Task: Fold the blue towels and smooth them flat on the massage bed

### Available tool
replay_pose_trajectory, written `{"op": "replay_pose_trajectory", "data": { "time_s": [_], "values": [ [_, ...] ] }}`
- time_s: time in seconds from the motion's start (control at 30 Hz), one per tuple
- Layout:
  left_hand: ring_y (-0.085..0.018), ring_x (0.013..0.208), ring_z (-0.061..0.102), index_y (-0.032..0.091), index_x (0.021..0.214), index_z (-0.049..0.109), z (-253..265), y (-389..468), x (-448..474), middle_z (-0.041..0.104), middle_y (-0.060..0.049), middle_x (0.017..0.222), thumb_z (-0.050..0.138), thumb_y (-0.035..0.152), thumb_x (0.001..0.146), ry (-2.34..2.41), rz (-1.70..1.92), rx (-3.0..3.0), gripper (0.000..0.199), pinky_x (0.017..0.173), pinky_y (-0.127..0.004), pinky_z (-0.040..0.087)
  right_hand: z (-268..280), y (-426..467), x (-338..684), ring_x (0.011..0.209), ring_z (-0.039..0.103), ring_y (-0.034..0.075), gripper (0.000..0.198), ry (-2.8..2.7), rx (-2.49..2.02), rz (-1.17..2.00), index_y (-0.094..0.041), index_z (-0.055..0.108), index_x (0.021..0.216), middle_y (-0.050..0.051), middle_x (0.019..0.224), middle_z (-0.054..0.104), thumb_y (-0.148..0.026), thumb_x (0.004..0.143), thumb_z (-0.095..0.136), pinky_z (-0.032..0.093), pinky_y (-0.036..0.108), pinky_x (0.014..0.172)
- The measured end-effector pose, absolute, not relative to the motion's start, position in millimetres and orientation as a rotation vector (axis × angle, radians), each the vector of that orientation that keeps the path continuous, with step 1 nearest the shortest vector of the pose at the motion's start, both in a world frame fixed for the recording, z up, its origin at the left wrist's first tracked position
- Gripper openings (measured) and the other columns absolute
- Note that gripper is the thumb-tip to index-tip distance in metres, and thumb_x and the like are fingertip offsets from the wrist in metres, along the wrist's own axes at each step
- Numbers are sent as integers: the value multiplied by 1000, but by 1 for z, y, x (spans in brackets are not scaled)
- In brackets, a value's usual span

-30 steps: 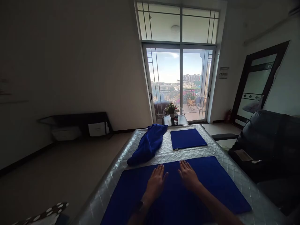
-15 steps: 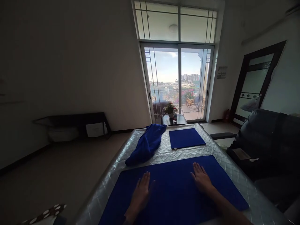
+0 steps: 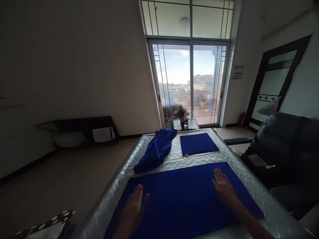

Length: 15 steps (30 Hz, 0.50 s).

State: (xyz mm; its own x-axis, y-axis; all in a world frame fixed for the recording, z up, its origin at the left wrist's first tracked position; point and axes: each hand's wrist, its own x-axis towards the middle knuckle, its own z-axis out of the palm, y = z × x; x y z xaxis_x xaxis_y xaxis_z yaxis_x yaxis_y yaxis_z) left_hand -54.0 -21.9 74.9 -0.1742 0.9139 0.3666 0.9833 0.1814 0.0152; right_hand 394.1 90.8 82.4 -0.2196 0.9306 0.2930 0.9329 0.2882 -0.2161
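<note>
Dim room, bright glass door (image 3: 190,83) backlight, perhaps edge-warped

Both forearms are bare, with no sleeve in view on either. The left hand (image 3: 132,210) and the right hand (image 3: 223,189) wear no gloves, and no rings or watch can be made out in the dim light.

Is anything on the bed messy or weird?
Yes: one blue cloth lies crumpled in a heap at the far left of the mattress, while the folded blue cloth beside it and the large one under both hands lie flat.
</note>
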Motion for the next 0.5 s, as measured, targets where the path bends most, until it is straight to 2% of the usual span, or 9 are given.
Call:
{"op": "replay_pose_trajectory", "data": {
  "time_s": [0.1,0.23,0.37,0.5],
  "values": [
    [-22,153,30,16,158,27,90,0,30,34,-7,164,21,50,101,-2169,-395,-2195,66,126,-43,32,85,64,313,153,28,23,60,-2376,-1387,103,-16,34,156,10,163,36,-38,101,28,30,47,125],
    [-23,153,26,18,156,31,101,7,103,33,-9,165,22,56,100,-2016,-439,-2572,69,128,-45,29,72,44,257,152,28,26,61,-2496,-1218,238,-20,30,158,8,164,31,-39,100,35,30,48,124],
    [-22,152,28,19,155,34,100,-2,101,35,-8,164,24,57,100,-2072,-393,-2527,68,127,-43,29,69,43,267,152,28,27,61,-2428,-1337,320,-23,33,157,7,164,30,-45,100,36,29,48,124],
    [-21,150,32,20,154,38,86,-23,44,37,-6,162,26,56,98,-2208,-353,-2292,67,124,-43,33,71,48,324,153,27,25,66,-2349,-1514,331,-20,34,156,8,164,31,-54,100,30,25,47,126]
  ]
}}
